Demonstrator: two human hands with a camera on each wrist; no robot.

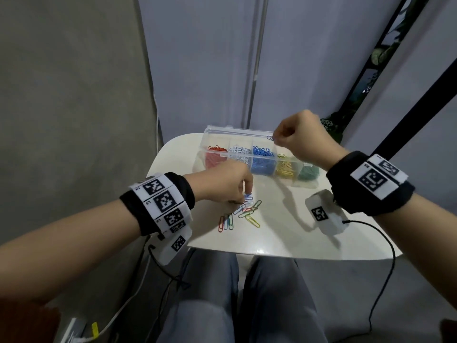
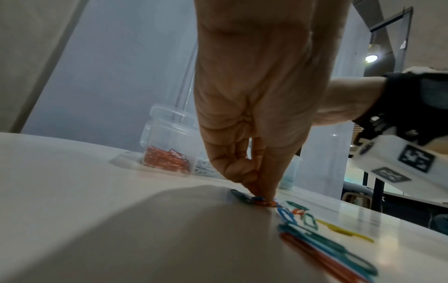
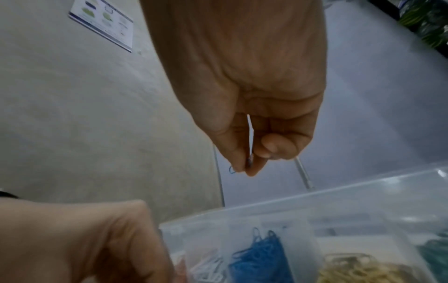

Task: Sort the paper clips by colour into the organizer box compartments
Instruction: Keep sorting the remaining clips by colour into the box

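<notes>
The box (image 1: 249, 134) is mostly filled (five colours); a few clips (image 1: 243, 211) remain near. The right hand (image 1: 303, 137) pinches a blue clip (image 1: 270, 138); the left hand (image 1: 222, 180) pinches among loose ones.

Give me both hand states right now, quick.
Left hand: fingertips pinching at a blue paper clip in the loose pile on the table.
Right hand: pinching a blue clip above the organizer box.

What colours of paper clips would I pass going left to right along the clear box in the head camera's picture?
In the organizer box: red clips → white clips → blue clips → yellow clips → green clips.
</notes>
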